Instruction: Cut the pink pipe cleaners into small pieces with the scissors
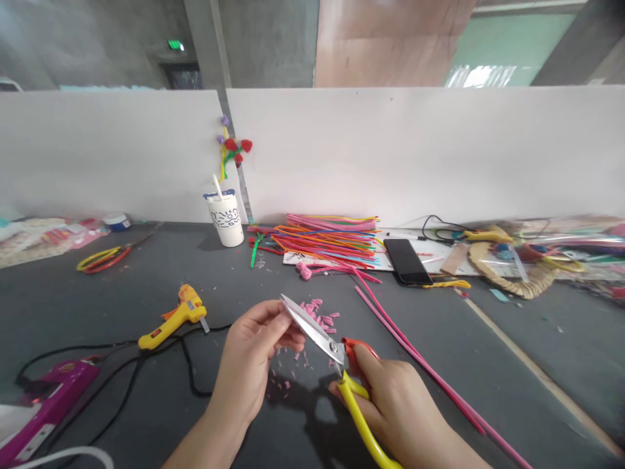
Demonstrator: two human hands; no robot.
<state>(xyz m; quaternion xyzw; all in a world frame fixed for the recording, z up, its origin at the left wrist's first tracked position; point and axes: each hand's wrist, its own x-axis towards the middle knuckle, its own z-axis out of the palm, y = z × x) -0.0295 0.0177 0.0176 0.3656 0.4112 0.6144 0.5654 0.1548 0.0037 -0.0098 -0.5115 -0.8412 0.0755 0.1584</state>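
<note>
My right hand (398, 397) grips scissors (315, 331) with one red and one yellow handle. Their blades look nearly closed and point up and to the left, the tip against the fingers of my left hand (261, 345). Those fingers are pinched together, and whatever they hold is hidden. Short pink clippings (322, 319) lie on the dark table just behind the blades, with smaller scraps below. To the right, long pink pipe cleaners (415, 352) run toward the front edge. A coiled pink piece (305, 271) lies farther back.
A yellow glue gun (170, 319) and a purple power strip (53, 404) with black cables sit at left. Behind stand a white cup (227, 221) and piled coloured pipe cleaners (332, 241). A phone (407, 262) lies right of them. Other scissors (107, 259) rest far left.
</note>
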